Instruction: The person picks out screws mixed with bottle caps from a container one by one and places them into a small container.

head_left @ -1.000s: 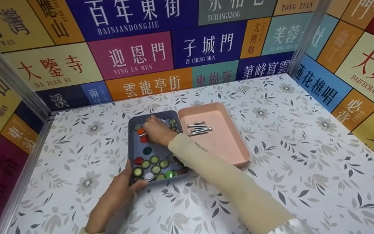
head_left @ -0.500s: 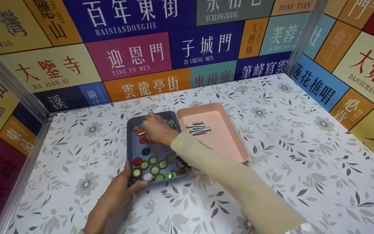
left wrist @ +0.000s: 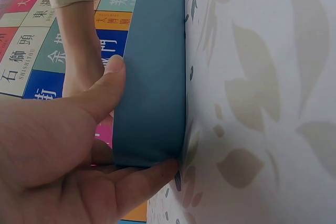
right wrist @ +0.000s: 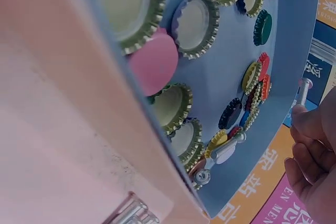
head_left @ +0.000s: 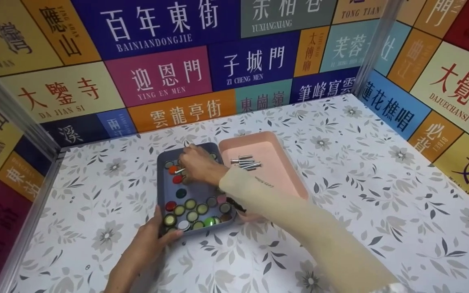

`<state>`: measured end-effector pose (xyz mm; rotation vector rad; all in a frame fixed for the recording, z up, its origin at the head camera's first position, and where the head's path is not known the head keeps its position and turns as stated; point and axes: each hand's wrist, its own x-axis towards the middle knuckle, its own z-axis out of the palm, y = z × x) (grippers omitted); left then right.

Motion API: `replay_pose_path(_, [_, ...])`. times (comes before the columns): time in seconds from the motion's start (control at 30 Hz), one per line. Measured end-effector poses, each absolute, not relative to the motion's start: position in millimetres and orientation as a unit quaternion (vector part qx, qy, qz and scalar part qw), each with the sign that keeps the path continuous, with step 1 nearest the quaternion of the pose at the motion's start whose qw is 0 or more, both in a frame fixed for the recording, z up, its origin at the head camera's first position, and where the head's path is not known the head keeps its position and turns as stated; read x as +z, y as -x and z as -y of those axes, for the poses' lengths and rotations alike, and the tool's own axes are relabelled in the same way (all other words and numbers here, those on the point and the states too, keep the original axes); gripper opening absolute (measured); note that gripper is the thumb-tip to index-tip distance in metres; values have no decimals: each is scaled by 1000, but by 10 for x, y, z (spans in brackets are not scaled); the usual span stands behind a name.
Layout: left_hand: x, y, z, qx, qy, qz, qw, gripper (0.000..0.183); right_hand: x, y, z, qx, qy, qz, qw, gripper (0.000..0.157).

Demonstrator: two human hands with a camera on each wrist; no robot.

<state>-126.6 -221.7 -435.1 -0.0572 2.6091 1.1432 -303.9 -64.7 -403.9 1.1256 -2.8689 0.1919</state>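
Observation:
In the head view, my left hand (head_left: 147, 240) grips the near left corner of a blue-grey tray (head_left: 193, 190). The left wrist view shows its thumb near the rim of the tray wall (left wrist: 152, 72) and its fingers against the adjoining side. My right hand (head_left: 200, 165) is over the tray's far part, pinching a silver bolt (right wrist: 304, 92) between thumb and fingertips. Bottle caps (head_left: 191, 215) in several colours lie in the tray, many at the near end. Two more bolts (right wrist: 227, 148) rest among caps in the right wrist view; my hand hides that area from the head camera.
A pink tray (head_left: 285, 162) stands against the right side of the blue-grey one, with several silver bolts (head_left: 246, 163) in its far left part. The right forearm sleeve (head_left: 295, 219) crosses over it. A floral-patterned table (head_left: 364, 162) lies beneath, with printed walls (head_left: 250, 61) behind.
My right hand has shifted slightly rightward over the blue-grey tray, and the bolt at its fingertips shows more plainly. The left hand keeps its grip on the corner. The head view has tilted slightly.

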Motion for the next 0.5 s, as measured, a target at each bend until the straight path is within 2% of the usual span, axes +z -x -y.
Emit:
replay_pose_path(0.17, [-4336, 1259, 2221, 400, 17, -905, 142, 112, -4044, 2954, 569, 67, -367, 927, 33, 35])
replay_pose_path(0.4, [-4339, 1260, 2202, 401, 10, -907, 132, 111, -4074, 2915, 415, 69, -383, 919, 55, 15])
replay_pose_path(0.5, [-4346, 1252, 2199, 400, 9, -907, 130, 109, -4075, 2901, 350, 83, -383, 919, 44, 13])
